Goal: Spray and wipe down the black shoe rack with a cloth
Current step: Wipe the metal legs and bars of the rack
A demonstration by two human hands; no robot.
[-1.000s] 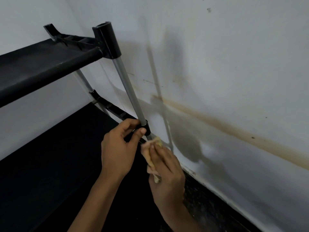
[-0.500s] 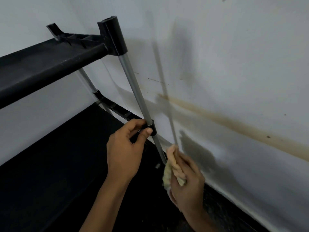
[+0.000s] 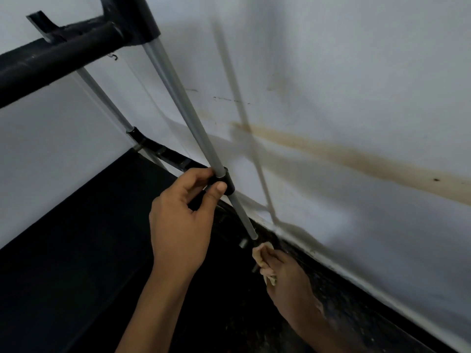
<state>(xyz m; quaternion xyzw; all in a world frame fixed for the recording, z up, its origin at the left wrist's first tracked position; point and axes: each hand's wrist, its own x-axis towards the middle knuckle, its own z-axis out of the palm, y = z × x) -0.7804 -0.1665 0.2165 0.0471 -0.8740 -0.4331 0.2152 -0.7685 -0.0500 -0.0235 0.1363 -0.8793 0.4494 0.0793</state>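
Head view: we look down along the right end of the black shoe rack (image 3: 63, 54), which stands against a white wall (image 3: 356, 72).
Rack frame: we see a grey upright pole (image 3: 183, 105) run from a black corner socket (image 3: 142, 19) at the top shelf bar down through a black connector (image 3: 226, 183) at the lower tier, and on to a foot near the floor.
Lower tier: we make out a dark fabric shelf (image 3: 76, 238) spreading left of the connector.
Left hand: our left hand (image 3: 181, 220) pinches the black connector, thumb on the near face, index finger curled round behind the pole.
Right hand: our right hand (image 3: 288, 281) sits low by the pole's foot, fingers curled round a pale yellow cloth (image 3: 262, 258).
Cloth: we see it bunched in the hand, its upper edge just below the pole's lower end; contact with the pole we cannot tell.
Wall: we note a brownish streak (image 3: 356, 159) running across it, and shadows of the poles.
Floor: we see a dark strip (image 3: 356, 301) along the wall's base.
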